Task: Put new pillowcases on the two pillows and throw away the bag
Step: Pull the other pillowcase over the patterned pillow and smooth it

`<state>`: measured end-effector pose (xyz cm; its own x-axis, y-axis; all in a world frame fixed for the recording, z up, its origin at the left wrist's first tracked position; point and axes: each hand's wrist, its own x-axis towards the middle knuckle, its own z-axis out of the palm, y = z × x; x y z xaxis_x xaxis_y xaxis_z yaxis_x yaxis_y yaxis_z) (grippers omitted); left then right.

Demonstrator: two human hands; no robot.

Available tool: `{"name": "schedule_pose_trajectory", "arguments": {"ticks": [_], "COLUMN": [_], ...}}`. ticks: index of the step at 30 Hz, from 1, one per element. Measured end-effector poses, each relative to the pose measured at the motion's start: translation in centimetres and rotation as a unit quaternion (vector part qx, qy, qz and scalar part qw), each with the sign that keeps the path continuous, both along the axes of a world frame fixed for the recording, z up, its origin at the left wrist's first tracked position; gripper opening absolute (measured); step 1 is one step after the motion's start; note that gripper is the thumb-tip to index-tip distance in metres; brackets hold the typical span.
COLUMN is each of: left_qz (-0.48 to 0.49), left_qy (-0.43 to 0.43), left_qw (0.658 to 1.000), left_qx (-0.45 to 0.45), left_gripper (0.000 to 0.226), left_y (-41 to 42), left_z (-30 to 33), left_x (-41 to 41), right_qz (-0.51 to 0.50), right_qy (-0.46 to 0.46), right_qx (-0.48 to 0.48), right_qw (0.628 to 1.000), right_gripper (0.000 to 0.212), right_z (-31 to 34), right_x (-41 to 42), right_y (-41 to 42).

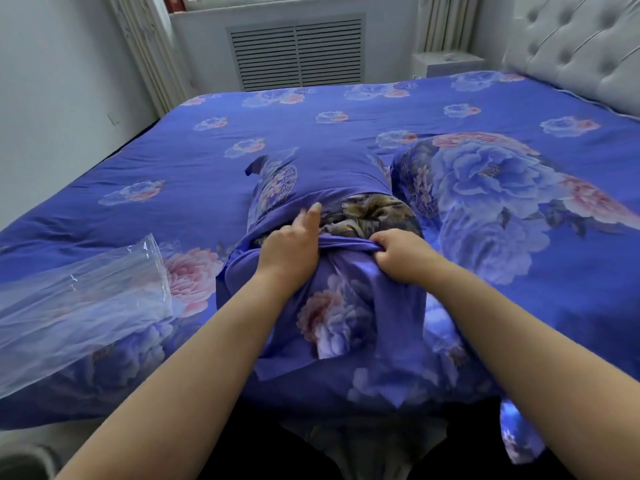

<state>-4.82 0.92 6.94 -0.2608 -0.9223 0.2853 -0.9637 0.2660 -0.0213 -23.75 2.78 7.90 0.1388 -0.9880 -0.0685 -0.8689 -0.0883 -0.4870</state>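
Head view, blue floral bed, tufted headboard, vent

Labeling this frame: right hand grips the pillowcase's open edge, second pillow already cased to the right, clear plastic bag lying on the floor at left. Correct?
One error: the clear plastic bag is not on the floor; the head view shows it lying on the bed, at the left. The rest stands: the right hand grips the pillowcase edge, and the second pillow, cased, lies to the right.

A tufted headboard and louvred vent panel flank the bed.
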Motion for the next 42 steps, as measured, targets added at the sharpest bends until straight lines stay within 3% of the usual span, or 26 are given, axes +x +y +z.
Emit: {"name": "schedule_pose_trajectory", "arguments": {"ticks": [3, 5, 6, 9, 12, 13, 15, 20, 21, 23, 26, 29, 31, 33, 36, 38, 40, 42], "left_qz": [0.004, 0.0, 0.005, 0.018, 0.009, 0.01, 0.016, 0.03, 0.025, -0.001, -0.036, -0.007, 0.021, 0.04, 0.045, 0.037, 0.021, 0.002], "left_qy": [0.004, 0.065, 0.097, 0.163, 0.186, 0.188, 0.186, 0.141, 0.128, 0.123, 0.148, 0.168, 0.155, 0.131, 0.123, 0.146, 0.185, 0.198], "left_qw": [1.0, 0.998, 0.995, 0.986, 0.979, 0.977, 0.976, 0.985, 0.987, 0.988, 0.979, 0.98, 0.982, 0.983, 0.983, 0.982, 0.978, 0.977], "left_qx": [-0.018, -0.015, -0.008, 0.037, 0.08, 0.096, 0.115, 0.099, 0.091, 0.096, 0.138, 0.105, 0.101, 0.119, 0.129, 0.118, 0.098, 0.077], "left_gripper": [0.051, 0.034, 0.031, 0.045, 0.032, 0.021, 0.021, 0.02, 0.021, 0.021, 0.011, 0.011, 0.011, 0.014, 0.017, 0.026, 0.039, 0.04], "left_y": [-1.0, -1.2, -1.4, -2.0, -2.9, -3.1, -3.3, -3.3, -3.3, -3.6, -3.4, -3.5, -3.4, -3.3, -2.8, -2.6, -2.3, -1.9], "left_z": [0.5, 0.5, 0.4, 0.1, 0.2, 0.2, 0.4, 0.8, 0.9, 1.0, 1.3, 1.4, 1.3, 0.9, 0.1, -0.3, -0.6, -0.9], "left_x": [-0.6, -0.9, -1.0, -0.5, -0.1, 0.0, -0.1, -0.1, 0.1, 0.7, 0.4, -0.1, -0.5, -1.0, -1.4, -1.1, -0.5, 0.5], "right_qz": [-0.117, -0.176, -0.193, -0.199, -0.187, -0.184, -0.168, -0.057, -0.034, 0.006, 0.048, 0.053, 0.074, 0.062, 0.019, 0.012, 0.01, -0.01], "right_qy": [0.095, 0.071, 0.033, -0.102, -0.169, -0.185, -0.196, -0.169, -0.157, -0.09, 0.077, 0.234, 0.172, 0.014, -0.169, -0.202, -0.085, 0.047], "right_qx": [-0.247, -0.359, -0.369, -0.254, -0.182, -0.164, -0.118, -0.015, 0.01, 0.056, 0.087, -0.078, -0.193, -0.201, -0.125, -0.014, 0.078, 0.071], "right_qw": [0.957, 0.914, 0.909, 0.941, 0.95, 0.951, 0.959, 0.984, 0.987, 0.994, 0.992, 0.968, 0.963, 0.978, 0.977, 0.979, 0.993, 0.996], "right_gripper": [0.026, 0.028, 0.038, 0.078, 0.086, 0.085, 0.076, 0.028, 0.024, 0.039, 0.043, 0.028, 0.026, 0.027, 0.021, 0.025, 0.029, 0.032], "right_z": [-1.8, -2.9, -3.2, -3.2, -2.9, -2.6, -1.9, -0.4, -0.1, 0.6, 1.9, 1.7, 0.6, -0.4, -1.1, -0.8, -0.3, 0.0], "right_x": [1.2, 1.5, 1.7, 2.0, 1.8, 1.6, 1.0, -1.6, -2.0, -2.8, -2.5, -1.3, -0.4, -0.2, -0.1, -0.1, 0.1, 0.5], "right_y": [0.7, 0.5, 0.3, -0.4, -1.7, -2.1, -3.1, -4.9, -4.9, -4.9, -4.4, -4.3, -4.0, -3.9, -3.8, -3.8, -4.1, -4.2]}}
